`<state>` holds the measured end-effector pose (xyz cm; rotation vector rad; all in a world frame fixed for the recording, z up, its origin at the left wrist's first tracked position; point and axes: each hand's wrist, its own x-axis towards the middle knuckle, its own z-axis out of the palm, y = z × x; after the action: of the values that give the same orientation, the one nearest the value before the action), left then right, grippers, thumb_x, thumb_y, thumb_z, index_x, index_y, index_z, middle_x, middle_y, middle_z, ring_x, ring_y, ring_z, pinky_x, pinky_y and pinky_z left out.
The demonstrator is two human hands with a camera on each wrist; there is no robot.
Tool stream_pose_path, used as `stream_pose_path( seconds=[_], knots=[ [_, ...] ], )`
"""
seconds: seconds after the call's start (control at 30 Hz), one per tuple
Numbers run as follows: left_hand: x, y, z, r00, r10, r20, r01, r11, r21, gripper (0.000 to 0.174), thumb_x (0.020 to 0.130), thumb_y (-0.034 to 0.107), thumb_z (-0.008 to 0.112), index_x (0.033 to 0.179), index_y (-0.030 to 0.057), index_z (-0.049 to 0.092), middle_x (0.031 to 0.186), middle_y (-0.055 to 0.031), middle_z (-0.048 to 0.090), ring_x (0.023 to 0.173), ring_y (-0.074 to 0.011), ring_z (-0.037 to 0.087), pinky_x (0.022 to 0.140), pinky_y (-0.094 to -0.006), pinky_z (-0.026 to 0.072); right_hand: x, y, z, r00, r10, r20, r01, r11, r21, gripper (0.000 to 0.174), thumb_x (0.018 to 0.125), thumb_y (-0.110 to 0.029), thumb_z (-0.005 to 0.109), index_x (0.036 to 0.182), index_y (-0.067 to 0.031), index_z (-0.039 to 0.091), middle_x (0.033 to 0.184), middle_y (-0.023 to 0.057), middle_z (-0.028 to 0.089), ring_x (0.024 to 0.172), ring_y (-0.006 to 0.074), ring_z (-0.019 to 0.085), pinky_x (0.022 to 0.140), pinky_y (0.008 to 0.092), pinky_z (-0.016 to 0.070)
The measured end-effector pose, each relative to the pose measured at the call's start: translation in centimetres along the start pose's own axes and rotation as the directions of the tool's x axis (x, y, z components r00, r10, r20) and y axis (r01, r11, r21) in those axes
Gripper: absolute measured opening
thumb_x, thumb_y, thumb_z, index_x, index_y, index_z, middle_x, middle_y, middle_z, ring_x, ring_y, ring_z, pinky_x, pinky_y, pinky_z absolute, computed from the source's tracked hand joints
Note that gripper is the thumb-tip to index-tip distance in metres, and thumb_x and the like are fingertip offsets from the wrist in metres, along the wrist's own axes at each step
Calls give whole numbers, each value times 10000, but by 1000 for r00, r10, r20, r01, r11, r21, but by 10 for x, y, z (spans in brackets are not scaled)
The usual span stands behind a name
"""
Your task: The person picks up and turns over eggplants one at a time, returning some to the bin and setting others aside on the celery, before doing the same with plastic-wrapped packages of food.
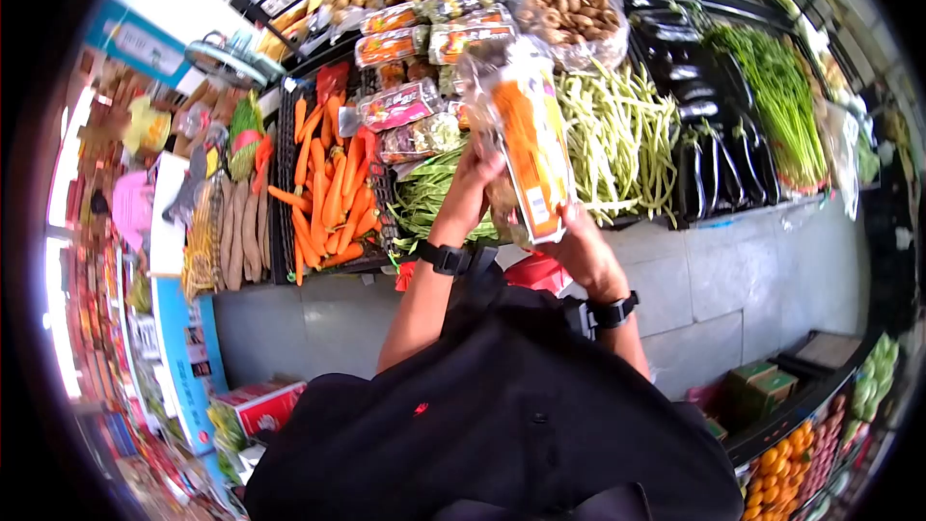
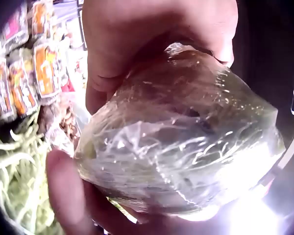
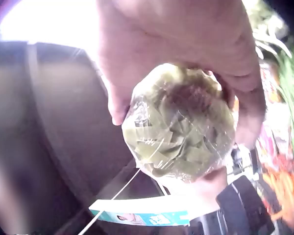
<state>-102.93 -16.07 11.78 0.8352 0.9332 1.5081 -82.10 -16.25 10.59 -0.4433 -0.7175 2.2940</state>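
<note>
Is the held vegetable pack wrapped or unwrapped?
Wrapped: clear film covers the pack in all views; left hand and right hand grip it.

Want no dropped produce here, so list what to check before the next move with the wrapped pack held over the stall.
1. Left hand grips the wrapped pack: ok, fingers curl round it.
2. Right hand holds the pack's lower end: ok.
3. Pack lifted off the display shelf: ok, both hands carry it.
4. Plastic wrap unbroken: cannot tell, since glare hides part of it.
5. White sticker readable: cannot tell, too small in the head view.
6. Green beans lying behind the pack undisturbed: ok, neither hand touches them.
</note>
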Motion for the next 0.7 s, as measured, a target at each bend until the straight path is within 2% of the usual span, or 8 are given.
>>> stream_pose_path(
  seconds=[0.13,0.27,0.4,0.43,0.53,0.57,0.63,0.7],
  knots=[
    [-23,24,-35,996,-43,76,30,984,175,883,877,301,725,1535,-11,225,1463,-92,434,1340,-190,400,1133,-330,298,24,35,8,998,59,34,-62,995,74,836,843,-220,774,1492,7,298,1414,129,508,1283,250,508,1096,401,396],
    [-29,59,-74,996,-75,57,59,969,239,926,871,334,733,1543,-11,197,1516,-127,365,1372,-214,388,1146,-354,287,58,38,28,988,154,18,-153,987,-53,801,838,-96,745,1492,16,296,1412,128,508,1282,240,505,1096,385,389],
    [-4,83,-140,993,55,-106,-25,965,261,1030,787,495,789,1538,67,229,1461,-162,406,1314,-273,453,1072,-413,412,116,41,40,993,114,-30,-117,915,-386,805,774,-119,821,1417,51,368,1289,144,583,1160,218,583,1017,348,455],
    [9,87,-155,970,201,-139,-147,935,322,990,801,452,798,1538,100,238,1427,-154,428,1244,-235,504,998,-370,472,130,41,43,991,121,-61,-135,846,-515,813,757,-157,847,1394,56,390,1246,148,603,1122,216,600,987,340,476],
    [30,106,-200,953,211,-219,-105,904,415,898,855,285,789,1546,118,241,1378,-121,461,1147,-169,546,910,-298,496,183,37,45,999,16,-49,-51,470,-881,910,653,-279,922,1350,52,441,1197,190,619,1098,246,608,978,351,479],
    [33,115,-215,971,42,-237,60,911,407,857,871,333,763,1516,51,275,1422,-124,443,1292,-202,457,1068,-328,394,203,36,50,1000,-26,6,13,284,-959,911,636,-263,931,1346,48,451,1184,177,627,1085,233,608,985,345,475],
    [47,95,-257,956,180,-231,-82,921,380,853,860,290,783,1497,28,280,1334,-118,516,1171,-174,547,960,-316,476,245,28,62,969,-128,213,213,-20,-977,941,593,-322,933,1353,10,489,1278,214,570,1155,367,573,1027,444,449],
    [54,85,-278,939,182,-292,-120,969,217,805,856,222,783,1458,5,294,1357,-131,503,1237,-211,537,1031,-360,459,288,13,74,974,-52,220,220,-7,-975,931,590,-307,937,1361,-23,498,1271,185,562,1187,353,557,1018,437,459]
  ],
)
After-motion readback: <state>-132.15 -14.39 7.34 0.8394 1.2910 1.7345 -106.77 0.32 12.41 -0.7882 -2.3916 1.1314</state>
